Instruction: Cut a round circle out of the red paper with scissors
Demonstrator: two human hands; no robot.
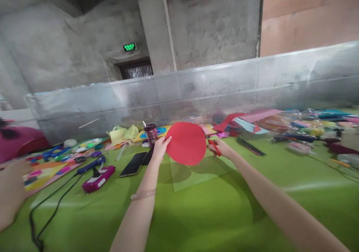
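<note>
A round piece of red paper [186, 143] is held up above the table in front of me. My left hand [160, 149] pinches its left edge, the thumb showing on the near face. In my right hand [223, 149] is a pair of scissors [215, 147] with red-orange handles. The scissor blades reach the paper's right edge; I cannot tell whether they touch it. Beneath the red paper, a pale green sheet [182, 179] lies flat on the green table cover [202, 214].
Left of my arm are a black phone [134, 164], a purple power strip [98, 178] and a dark cord. A purple cup [151, 134] stands behind my left hand. Red paper scraps [231, 121] lie at the back. At far left is another person's arm [12, 192].
</note>
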